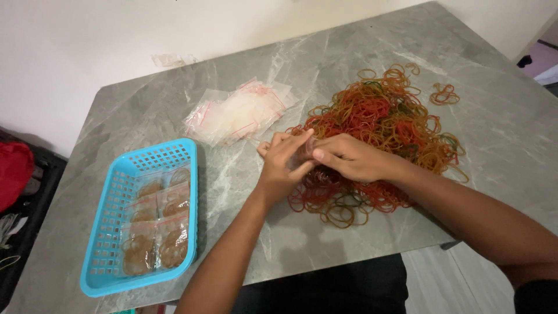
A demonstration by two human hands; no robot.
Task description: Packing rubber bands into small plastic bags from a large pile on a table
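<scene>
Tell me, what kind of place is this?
Probably a home used for small packing work: a grey marble-look table against a plain wall, a rubber band pile, empty zip bags and a blue basket.

This looks like a room in a home: a grey marble-patterned table (349, 52) stands against a plain white wall (87, 40) at the upper left of the frame. A red cloth bag (13, 171) lies at the left edge, and light floor tiles (459, 279) show at the lower right.

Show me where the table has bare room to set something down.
Bare grey table lies right of the rubber band pile, between the blue basket and the hands, and behind the empty bags. The centre is crowded.
</scene>
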